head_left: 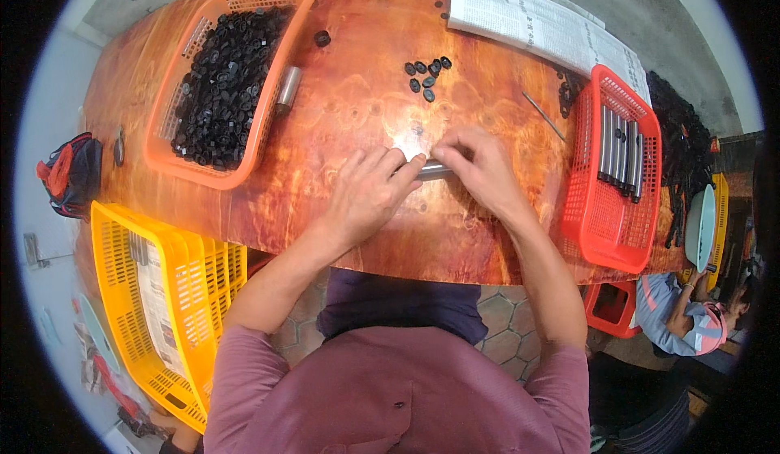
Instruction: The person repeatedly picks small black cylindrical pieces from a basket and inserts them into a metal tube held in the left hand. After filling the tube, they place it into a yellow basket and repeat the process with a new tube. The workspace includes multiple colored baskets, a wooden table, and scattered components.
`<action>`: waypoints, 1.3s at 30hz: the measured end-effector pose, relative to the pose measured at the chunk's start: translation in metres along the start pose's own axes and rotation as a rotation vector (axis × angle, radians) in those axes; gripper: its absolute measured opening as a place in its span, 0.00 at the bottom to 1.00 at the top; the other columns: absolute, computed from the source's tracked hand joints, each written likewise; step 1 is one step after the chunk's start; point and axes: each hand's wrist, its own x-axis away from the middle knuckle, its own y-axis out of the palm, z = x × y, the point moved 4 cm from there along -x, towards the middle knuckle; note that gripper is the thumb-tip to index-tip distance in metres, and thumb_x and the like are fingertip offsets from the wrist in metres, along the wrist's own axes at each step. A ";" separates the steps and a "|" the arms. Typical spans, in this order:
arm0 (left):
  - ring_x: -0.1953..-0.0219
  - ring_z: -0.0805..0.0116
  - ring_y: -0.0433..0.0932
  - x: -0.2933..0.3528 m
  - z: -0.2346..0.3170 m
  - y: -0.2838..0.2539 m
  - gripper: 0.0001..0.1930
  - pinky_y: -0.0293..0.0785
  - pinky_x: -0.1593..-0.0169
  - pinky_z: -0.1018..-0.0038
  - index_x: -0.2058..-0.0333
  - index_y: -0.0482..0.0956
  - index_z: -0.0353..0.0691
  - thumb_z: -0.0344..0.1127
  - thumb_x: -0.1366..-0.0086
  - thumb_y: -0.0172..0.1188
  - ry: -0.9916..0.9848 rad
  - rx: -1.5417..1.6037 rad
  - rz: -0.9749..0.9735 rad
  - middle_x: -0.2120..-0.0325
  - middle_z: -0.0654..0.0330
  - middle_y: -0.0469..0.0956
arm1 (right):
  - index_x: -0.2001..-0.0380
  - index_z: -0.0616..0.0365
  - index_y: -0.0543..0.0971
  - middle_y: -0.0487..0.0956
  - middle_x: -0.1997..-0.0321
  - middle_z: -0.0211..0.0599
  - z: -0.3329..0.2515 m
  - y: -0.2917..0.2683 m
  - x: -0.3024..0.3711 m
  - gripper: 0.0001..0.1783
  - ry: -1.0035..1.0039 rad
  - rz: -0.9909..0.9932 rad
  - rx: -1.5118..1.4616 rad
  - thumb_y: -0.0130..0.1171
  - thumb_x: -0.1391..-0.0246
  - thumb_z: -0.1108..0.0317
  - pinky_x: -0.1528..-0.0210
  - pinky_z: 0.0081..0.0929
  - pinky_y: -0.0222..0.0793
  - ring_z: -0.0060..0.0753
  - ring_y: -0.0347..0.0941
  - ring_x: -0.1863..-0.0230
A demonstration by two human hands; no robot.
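In the middle of the wooden table [325, 137], both my hands are on a short grey metal tube [434, 171]. My left hand [370, 186] is closed on its left part, thumb and forefinger pressed against it. Curled fingers of my right hand [478, 165] pinch its right end; whether they also hold something small is hidden. Beyond my hands lie several small black oval plugs [429, 82]. To the left, an orange basket [268, 100] is heaped with black plugs [223, 88]. On the right, a red basket [603, 210] contains several grey tubes [620, 153] with dark ends.
A short metal cylinder [288, 88] stands by the orange basket, near a black round piece [322, 39]. A thin rod [543, 116] and newspaper [536, 25] lie at right. Yellow crates [175, 291] stand low left. Another person [691, 316] sits at far right.
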 end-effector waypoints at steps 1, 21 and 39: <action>0.64 0.61 0.76 -0.001 -0.001 0.000 0.18 0.69 0.61 0.64 0.53 0.83 0.41 0.38 0.41 0.70 0.000 0.020 -0.001 0.68 0.61 0.75 | 0.65 0.64 0.82 0.79 0.65 0.46 -0.008 0.002 -0.007 0.13 0.015 0.089 0.064 0.63 0.42 0.63 0.57 0.41 0.70 0.46 0.76 0.62; 0.65 0.59 0.75 0.001 -0.011 0.003 0.19 0.71 0.62 0.65 0.55 0.82 0.42 0.38 0.46 0.72 -0.058 0.091 -0.073 0.70 0.60 0.73 | 0.66 0.58 0.75 0.71 0.64 0.44 -0.018 0.036 -0.035 0.08 -0.129 0.343 0.556 0.60 0.41 0.66 0.56 0.44 0.58 0.49 0.68 0.58; 0.65 0.57 0.76 -0.006 -0.007 0.000 0.19 0.72 0.60 0.63 0.53 0.82 0.39 0.38 0.42 0.72 0.003 0.086 0.042 0.68 0.57 0.76 | 0.62 0.61 0.75 0.72 0.61 0.48 -0.013 0.037 -0.036 0.09 -0.149 0.390 0.571 0.57 0.40 0.65 0.52 0.46 0.58 0.51 0.68 0.55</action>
